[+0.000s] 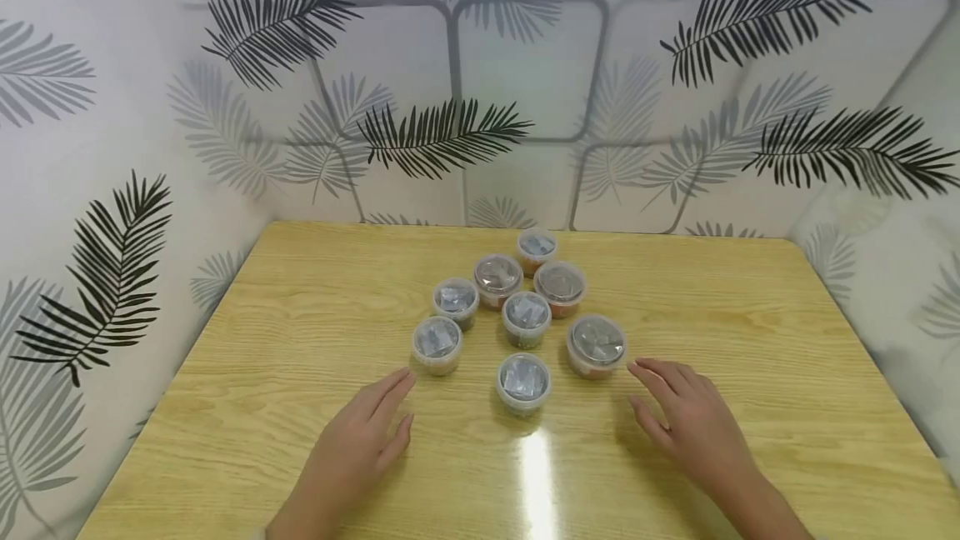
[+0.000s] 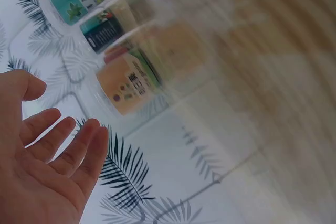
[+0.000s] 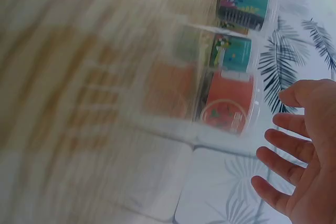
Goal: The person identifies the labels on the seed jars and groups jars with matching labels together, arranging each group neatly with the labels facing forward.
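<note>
Several small round plastic tubs with clear lids stand in a loose cluster on the wooden table. My left hand (image 1: 358, 438) hovers beside the leftmost tub (image 1: 437, 346), its fingers relaxed and holding nothing. That tub shows an orange label (image 2: 128, 83) in the left wrist view. On the other side, my right hand (image 1: 688, 423) reaches toward the rightmost tub (image 1: 597, 347), fingers loosely extended and apart from it. A red-labelled tub (image 3: 228, 100) appears near that hand in the right wrist view. Between the hands stands the nearest tub (image 1: 523, 384).
The rearmost tub (image 1: 537, 250) stands close to the table's back edge. Behind the wooden table (image 1: 247, 340) rises a wall covering (image 1: 517, 65) with a leaf pattern. Light reflects off the tabletop in front of the nearest tub.
</note>
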A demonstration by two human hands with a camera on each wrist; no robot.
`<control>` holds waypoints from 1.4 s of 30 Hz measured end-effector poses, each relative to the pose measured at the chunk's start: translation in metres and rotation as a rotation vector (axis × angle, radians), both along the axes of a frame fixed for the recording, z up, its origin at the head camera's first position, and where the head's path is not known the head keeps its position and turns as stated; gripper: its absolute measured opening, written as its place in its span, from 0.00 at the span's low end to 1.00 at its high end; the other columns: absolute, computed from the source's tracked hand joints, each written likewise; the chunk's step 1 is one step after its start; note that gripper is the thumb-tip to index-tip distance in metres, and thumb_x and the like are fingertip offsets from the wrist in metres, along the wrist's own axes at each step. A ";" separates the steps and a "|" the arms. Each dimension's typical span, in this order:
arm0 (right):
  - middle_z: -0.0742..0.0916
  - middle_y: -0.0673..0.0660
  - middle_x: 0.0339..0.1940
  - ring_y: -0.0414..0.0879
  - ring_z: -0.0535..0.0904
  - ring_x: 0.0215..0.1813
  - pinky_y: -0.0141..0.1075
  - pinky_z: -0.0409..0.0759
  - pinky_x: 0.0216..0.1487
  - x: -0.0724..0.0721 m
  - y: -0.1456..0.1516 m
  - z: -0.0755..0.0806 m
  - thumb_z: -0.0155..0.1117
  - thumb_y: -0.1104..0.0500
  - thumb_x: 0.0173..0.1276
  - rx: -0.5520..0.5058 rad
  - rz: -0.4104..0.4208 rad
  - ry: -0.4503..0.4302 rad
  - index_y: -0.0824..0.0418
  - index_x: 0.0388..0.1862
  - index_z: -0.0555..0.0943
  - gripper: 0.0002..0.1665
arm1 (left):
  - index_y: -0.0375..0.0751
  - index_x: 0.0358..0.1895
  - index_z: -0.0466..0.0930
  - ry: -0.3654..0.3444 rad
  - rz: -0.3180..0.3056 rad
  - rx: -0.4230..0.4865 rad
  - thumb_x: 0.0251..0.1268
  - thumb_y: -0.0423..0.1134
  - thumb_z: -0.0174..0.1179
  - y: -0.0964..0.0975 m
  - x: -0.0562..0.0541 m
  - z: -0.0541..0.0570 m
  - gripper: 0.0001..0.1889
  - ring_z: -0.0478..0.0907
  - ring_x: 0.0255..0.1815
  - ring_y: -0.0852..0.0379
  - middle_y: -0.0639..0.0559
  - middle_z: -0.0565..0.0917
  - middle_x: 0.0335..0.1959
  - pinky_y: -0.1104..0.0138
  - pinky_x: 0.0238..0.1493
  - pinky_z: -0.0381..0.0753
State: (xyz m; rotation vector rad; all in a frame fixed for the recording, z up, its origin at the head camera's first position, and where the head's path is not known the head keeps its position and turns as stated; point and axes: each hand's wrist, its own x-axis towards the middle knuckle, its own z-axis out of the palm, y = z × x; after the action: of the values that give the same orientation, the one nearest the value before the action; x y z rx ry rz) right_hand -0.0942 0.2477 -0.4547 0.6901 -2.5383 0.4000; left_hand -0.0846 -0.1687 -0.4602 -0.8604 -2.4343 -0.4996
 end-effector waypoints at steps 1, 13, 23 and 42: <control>0.81 0.56 0.51 0.53 0.75 0.52 0.51 0.75 0.44 0.000 -0.004 0.000 0.63 0.52 0.59 0.002 0.006 -0.007 0.60 0.56 0.77 0.26 | 0.34 0.62 0.68 -0.007 -0.008 -0.001 0.70 0.45 0.45 0.003 -0.001 0.000 0.23 0.74 0.54 0.49 0.44 0.74 0.58 0.62 0.51 0.77; 0.79 0.54 0.55 0.51 0.73 0.54 0.48 0.74 0.51 -0.001 -0.042 0.000 0.65 0.54 0.58 0.000 0.100 -0.054 0.59 0.56 0.76 0.26 | 0.34 0.62 0.69 -0.039 -0.079 0.000 0.65 0.40 0.54 0.038 -0.007 0.004 0.24 0.73 0.56 0.51 0.44 0.72 0.60 0.62 0.54 0.75; 0.78 0.57 0.55 0.52 0.73 0.55 0.47 0.72 0.56 -0.008 -0.071 0.000 0.66 0.52 0.58 0.003 0.154 -0.040 0.61 0.58 0.75 0.30 | 0.36 0.62 0.68 -0.034 -0.086 -0.065 0.65 0.44 0.54 0.057 -0.015 -0.001 0.25 0.73 0.56 0.52 0.46 0.73 0.58 0.63 0.55 0.73; 0.75 0.57 0.60 0.52 0.68 0.61 0.48 0.66 0.62 -0.023 -0.105 -0.003 0.62 0.39 0.60 0.002 0.144 -0.177 0.61 0.65 0.69 0.40 | 0.38 0.55 0.74 -0.136 0.021 -0.245 0.60 0.55 0.59 0.090 -0.023 -0.003 0.27 0.76 0.49 0.53 0.48 0.78 0.51 0.64 0.51 0.76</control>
State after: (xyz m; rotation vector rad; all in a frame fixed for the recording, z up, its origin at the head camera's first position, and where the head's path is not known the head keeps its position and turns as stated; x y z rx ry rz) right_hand -0.1170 0.1428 -0.4577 0.8770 -2.6626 0.5286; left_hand -0.1079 -0.0791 -0.4633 -0.9243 -2.6663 -0.2618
